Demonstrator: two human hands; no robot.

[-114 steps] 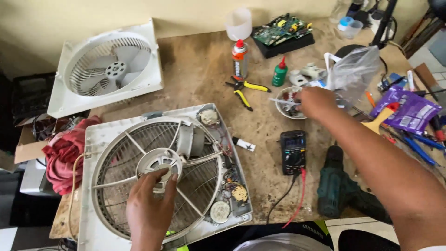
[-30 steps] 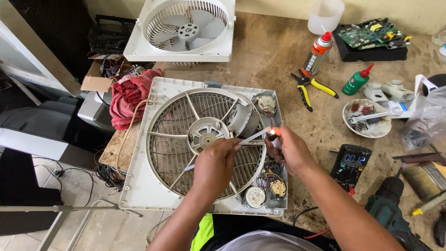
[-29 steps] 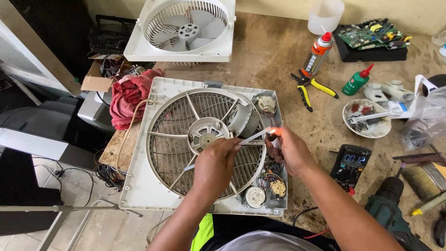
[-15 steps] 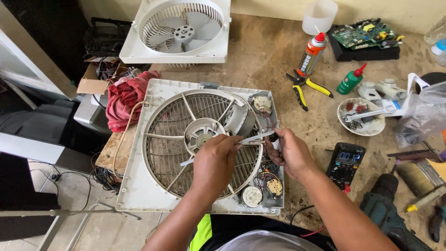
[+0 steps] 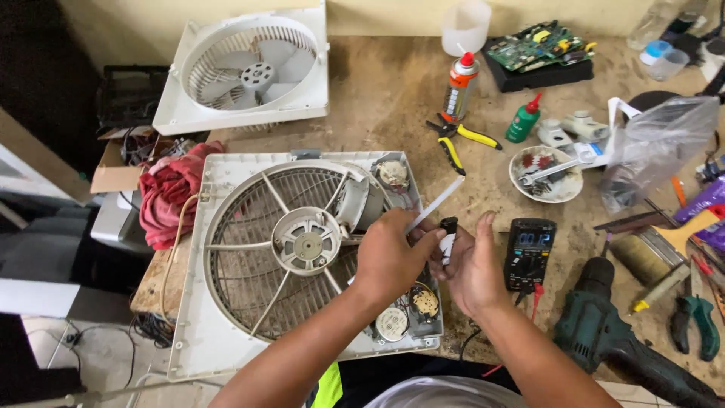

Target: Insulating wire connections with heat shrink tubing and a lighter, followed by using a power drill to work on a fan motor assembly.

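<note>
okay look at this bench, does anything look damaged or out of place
The white box fan frame juts past the bench edge, partly unsupported. A red rag is bunched against its corner. Nothing looks spilled.

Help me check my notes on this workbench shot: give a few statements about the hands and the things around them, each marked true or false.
1. The left hand holds a thin white strip. True.
2. The right hand grips the green drill. False: the drill lies on the bench, untouched.
3. A black multimeter lies just right of the right hand. True.
4. The yellow-handled pliers lie in the bowl. False: they lie on the bench, left of it.
</note>
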